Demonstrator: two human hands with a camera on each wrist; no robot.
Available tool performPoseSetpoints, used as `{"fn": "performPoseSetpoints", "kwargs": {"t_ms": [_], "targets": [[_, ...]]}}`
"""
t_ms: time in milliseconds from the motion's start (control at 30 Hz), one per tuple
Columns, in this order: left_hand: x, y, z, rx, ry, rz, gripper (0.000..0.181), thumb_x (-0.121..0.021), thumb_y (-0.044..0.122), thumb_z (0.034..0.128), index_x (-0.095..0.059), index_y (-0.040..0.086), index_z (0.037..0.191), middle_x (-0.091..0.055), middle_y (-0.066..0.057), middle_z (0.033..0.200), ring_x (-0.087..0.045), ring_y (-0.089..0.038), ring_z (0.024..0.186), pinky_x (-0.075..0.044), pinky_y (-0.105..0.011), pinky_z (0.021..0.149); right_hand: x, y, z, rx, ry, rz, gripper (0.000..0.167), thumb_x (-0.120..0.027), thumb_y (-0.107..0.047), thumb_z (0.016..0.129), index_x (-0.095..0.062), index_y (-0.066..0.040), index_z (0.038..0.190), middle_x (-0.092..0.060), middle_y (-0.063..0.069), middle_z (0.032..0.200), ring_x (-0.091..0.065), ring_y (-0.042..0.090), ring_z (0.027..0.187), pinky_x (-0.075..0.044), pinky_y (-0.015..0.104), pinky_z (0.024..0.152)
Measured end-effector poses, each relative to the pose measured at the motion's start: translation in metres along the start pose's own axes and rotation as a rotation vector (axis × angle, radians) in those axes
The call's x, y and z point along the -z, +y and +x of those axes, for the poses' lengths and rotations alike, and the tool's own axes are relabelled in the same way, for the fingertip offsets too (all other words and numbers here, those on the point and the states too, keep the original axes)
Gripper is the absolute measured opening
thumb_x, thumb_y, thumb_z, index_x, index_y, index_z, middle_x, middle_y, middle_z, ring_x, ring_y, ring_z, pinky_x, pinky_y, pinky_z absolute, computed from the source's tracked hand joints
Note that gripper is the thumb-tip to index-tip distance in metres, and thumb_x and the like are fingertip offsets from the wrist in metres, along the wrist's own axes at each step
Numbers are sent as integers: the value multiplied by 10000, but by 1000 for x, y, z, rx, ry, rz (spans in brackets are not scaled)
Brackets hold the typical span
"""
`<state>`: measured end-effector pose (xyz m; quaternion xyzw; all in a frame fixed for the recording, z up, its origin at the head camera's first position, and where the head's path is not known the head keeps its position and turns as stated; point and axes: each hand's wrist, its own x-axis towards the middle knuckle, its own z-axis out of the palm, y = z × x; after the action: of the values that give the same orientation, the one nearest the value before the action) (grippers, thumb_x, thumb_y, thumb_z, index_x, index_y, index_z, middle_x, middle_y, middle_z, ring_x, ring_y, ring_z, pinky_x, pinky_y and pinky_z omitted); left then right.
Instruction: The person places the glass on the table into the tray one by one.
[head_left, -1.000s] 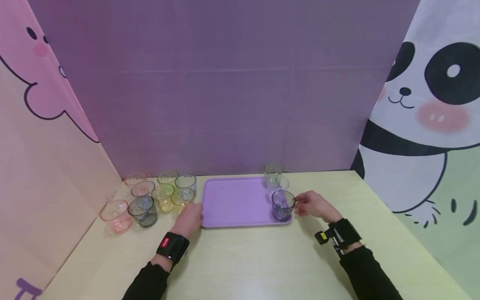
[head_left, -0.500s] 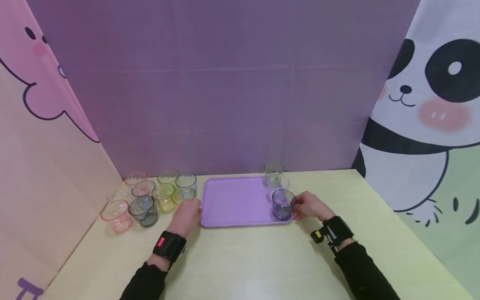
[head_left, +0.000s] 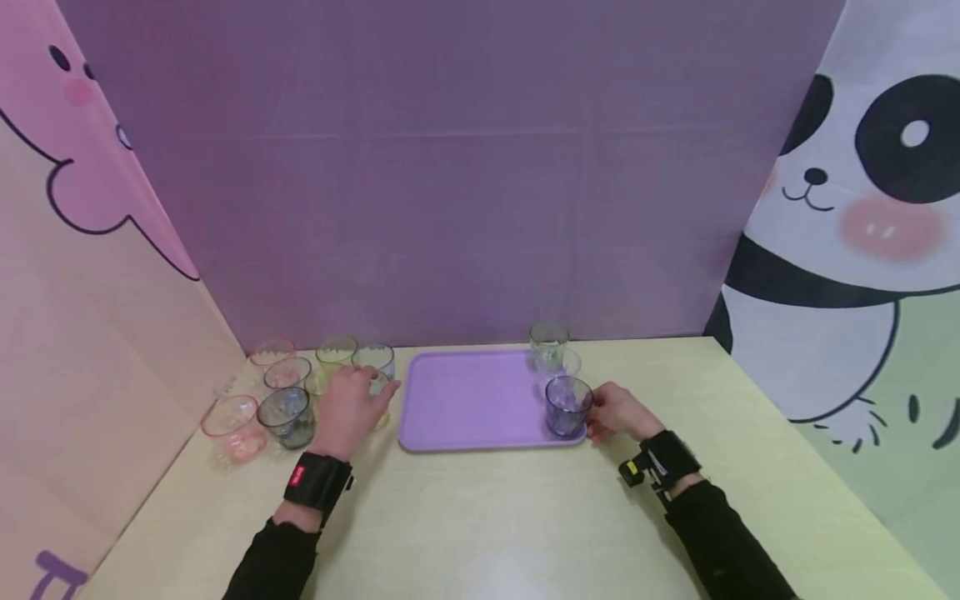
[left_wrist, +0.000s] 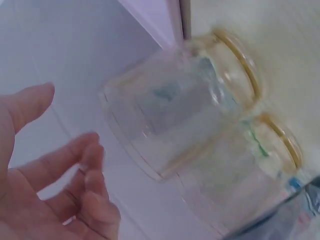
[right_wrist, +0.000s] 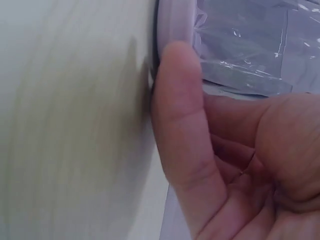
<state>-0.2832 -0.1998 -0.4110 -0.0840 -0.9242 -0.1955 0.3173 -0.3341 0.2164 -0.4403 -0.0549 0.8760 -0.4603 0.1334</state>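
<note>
At the left glass group, my left hand hangs over a yellow-rimmed glass, partly hiding it in the head view. In the left wrist view its fingers are spread and apart from that glass. A second yellow-rimmed glass stands beside it. My right hand is at the front right corner of the purple tray, its thumb straight against the tray rim. Its other fingers are partly hidden. A dark grey glass stands on that corner, close to the right hand.
Pink glasses, a dark grey glass and a blue-grey glass crowd the table's left side. A green-rimmed glass and a clear one stand at the tray's right side. A purple backdrop rises behind.
My left hand has left the tray's left edge and moved left and up over the yellow glass. The right hand stays at the tray corner.
</note>
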Motion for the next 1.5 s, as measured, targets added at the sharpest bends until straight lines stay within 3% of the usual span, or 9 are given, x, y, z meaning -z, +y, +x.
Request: {"fn": "performPoseSetpoints", "kwargs": {"t_ms": [100, 200, 333, 633, 833, 1267, 1500], "targets": [[3, -7, 1, 6, 26, 65, 507, -686, 436, 758, -655, -50, 896, -588, -238, 913, -510, -400, 890, -438, -497, 681, 0, -1, 3, -18, 19, -18, 116, -524, 35, 845, -587, 70, 936, -610, 162, 678, -614, 238, 523, -535, 364, 517], [3, -12, 1, 26, 16, 128, 581, -681, 487, 737, -625, -69, 897, -539, -258, 933, -464, -415, 908, -407, -510, 685, 0, -1, 6, -35, 26, -32, 125, -530, 37, 841, -579, 70, 950, -613, 160, 690, -615, 231, 520, -534, 359, 514], [1, -16, 0, 34, 11, 147, 603, -689, 516, 712, -604, -66, 844, -515, -258, 911, -448, -417, 879, -388, -509, 672, 0, -1, 8, -40, 29, -44, 134, -535, 47, 827, -585, 69, 950, -616, 154, 694, -616, 228, 520, -533, 353, 511], [-2, -18, -1, 80, -128, 168, 678, -687, 566, 678, -585, -78, 865, -443, -245, 944, -398, -396, 873, -367, -502, 647, 1, -2, 7, -21, 30, -81, 112, -557, 44, 806, -619, 36, 899, -627, 134, 671, -621, 235, 525, -531, 344, 502], [-5, -19, -1, 84, -155, 192, 706, -702, 565, 655, -576, -86, 899, -419, -246, 958, -383, -393, 882, -362, -502, 645, 3, -2, 8, -38, 8, -74, 107, -576, 34, 803, -624, 25, 898, -631, 135, 701, -625, 248, 546, -533, 349, 514], [-9, -20, 3, 104, -137, 151, 754, -737, 562, 607, -564, -96, 930, -428, -258, 975, -377, -415, 901, -361, -514, 676, -1, -9, 10, -97, 59, -86, 137, -522, 97, 792, -626, 46, 864, -631, 144, 707, -632, 249, 563, -533, 345, 514], [-8, -6, 9, 69, -125, 74, 773, -722, 548, 636, -528, -70, 1058, -548, -256, 962, -512, -403, 884, -428, -485, 704, 0, -9, 10, -99, 53, -86, 131, -537, 94, 795, -633, 43, 870, -632, 143, 697, -632, 247, 546, -532, 345, 513]]}}
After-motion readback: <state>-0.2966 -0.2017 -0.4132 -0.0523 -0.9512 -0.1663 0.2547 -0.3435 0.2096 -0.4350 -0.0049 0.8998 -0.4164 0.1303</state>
